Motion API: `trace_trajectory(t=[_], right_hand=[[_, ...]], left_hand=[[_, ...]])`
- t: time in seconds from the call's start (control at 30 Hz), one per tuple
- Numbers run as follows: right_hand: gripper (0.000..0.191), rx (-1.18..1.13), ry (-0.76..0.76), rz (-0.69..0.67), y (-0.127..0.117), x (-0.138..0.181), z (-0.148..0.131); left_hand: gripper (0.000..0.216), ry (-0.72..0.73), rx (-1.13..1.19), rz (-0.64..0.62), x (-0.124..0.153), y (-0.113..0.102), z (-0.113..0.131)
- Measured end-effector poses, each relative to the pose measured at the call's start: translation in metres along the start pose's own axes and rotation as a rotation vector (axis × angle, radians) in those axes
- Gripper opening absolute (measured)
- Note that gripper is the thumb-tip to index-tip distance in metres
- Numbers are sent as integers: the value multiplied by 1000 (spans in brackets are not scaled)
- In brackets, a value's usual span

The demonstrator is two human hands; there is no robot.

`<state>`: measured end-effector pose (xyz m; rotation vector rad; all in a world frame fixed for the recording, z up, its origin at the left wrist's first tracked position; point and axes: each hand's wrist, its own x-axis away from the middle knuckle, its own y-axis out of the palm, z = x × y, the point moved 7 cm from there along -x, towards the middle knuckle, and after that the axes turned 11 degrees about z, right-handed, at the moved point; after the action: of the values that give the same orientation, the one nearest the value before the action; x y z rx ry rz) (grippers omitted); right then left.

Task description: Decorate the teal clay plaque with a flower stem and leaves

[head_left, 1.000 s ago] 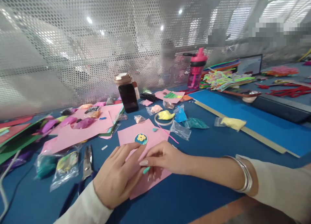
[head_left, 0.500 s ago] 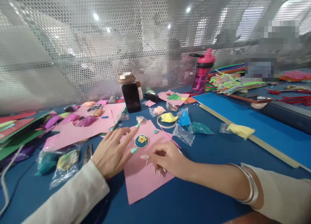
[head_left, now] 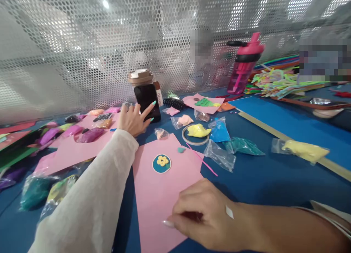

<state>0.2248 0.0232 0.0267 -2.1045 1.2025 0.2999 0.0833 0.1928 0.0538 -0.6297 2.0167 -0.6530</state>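
My left hand [head_left: 134,119] reaches forward with its fingers spread. Its index finger lies in front of a dark phone [head_left: 144,93] propped against a lidded cup [head_left: 140,76]; whether it touches the screen I cannot tell. Low over a pink sheet of paper [head_left: 156,212], my right hand [head_left: 204,216] is loosely curled, thumb out, with the other fingertips hidden. On the sheet rests a blue disc [head_left: 158,168] with a pale rim and a yellow clay flower [head_left: 162,160] on it. A small teal clay piece [head_left: 181,150] lies farther up the paper.
A roll of tape [head_left: 192,140] holds yellow clay [head_left: 197,130]. Bagged blue clay [head_left: 220,131], teal clay [head_left: 245,146] and pale yellow clay [head_left: 304,150] lie to the right. A pink bottle [head_left: 245,64] and pipe cleaners [head_left: 276,82] stand behind; more clay packets [head_left: 93,134] lie left.
My left hand has moved from beside the blue disc up and forward to the phone. My right hand has drawn back toward the near edge. The view has shifted.
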Motion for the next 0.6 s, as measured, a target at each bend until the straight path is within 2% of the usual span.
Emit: trace_trajectory(t=[0.13, 0.23, 0.33, 0.43, 0.53, 0.6], right_hand=[[31, 10, 37, -4, 2, -2, 3], [25, -34, 196, -19, 4, -3, 15], [10, -158, 422, -45, 9, -1, 30], [18, -355, 593, -5, 11, 2, 40], [24, -488, 655, 116, 5, 1, 46], [25, -529, 626, 197, -1, -2, 48]], left_hand=[[48, 31, -13, 49, 0, -8, 2], [44, 120, 65, 136, -6, -28, 9], [33, 244, 144, 171, -9, -59, 24], [27, 377, 235, 187, 4, -101, 50], [27, 412, 338, 240, 32, -141, 74], [22, 386, 426, 291, 55, -155, 86]])
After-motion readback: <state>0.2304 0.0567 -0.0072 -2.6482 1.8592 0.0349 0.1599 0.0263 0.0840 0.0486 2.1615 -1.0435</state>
